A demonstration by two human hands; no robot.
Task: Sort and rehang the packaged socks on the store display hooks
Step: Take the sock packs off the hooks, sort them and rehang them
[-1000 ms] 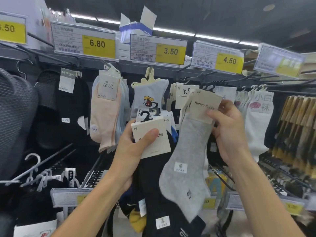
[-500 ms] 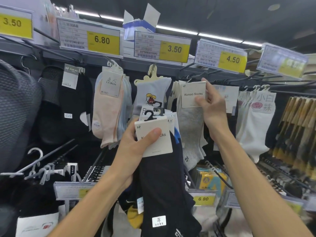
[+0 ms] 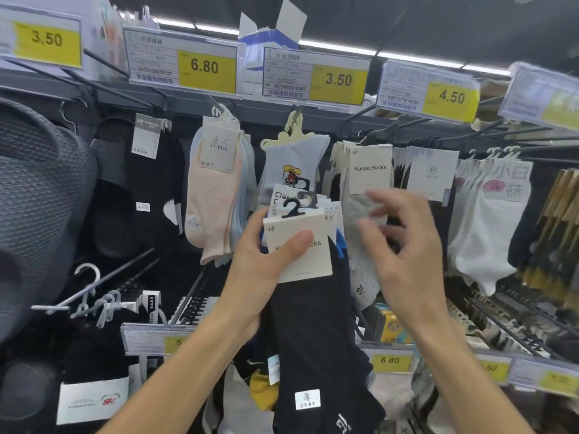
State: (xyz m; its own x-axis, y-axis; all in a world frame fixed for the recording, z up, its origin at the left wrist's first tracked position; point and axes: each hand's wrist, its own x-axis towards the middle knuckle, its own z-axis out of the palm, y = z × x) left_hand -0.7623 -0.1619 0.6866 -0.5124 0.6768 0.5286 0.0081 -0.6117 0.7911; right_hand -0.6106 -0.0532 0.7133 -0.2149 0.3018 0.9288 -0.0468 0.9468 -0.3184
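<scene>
My left hand (image 3: 266, 261) grips a bundle of packaged socks, thumb pressed on the white card of the front black pair (image 3: 310, 333); black plastic hooks stick up above the card. The grey Kunao Socks pair (image 3: 363, 214) hangs on a display hook under the 3.50 tag (image 3: 315, 78). My right hand (image 3: 404, 245) is in front of it, blurred, fingers spread and loosely curled, holding nothing.
Pink socks (image 3: 213, 202), a cartoon-print white pair (image 3: 294, 164) and white socks (image 3: 492, 220) hang along the top rail. Black socks (image 3: 147, 183) hang at the left. Bare metal hooks (image 3: 94, 289) jut out at lower left. Price tags line the lower shelf (image 3: 390, 360).
My right hand carried the grey pair up, hung it on the hook under the 3.50 tag, let go and moved down toward the bundle. My left hand stayed put.
</scene>
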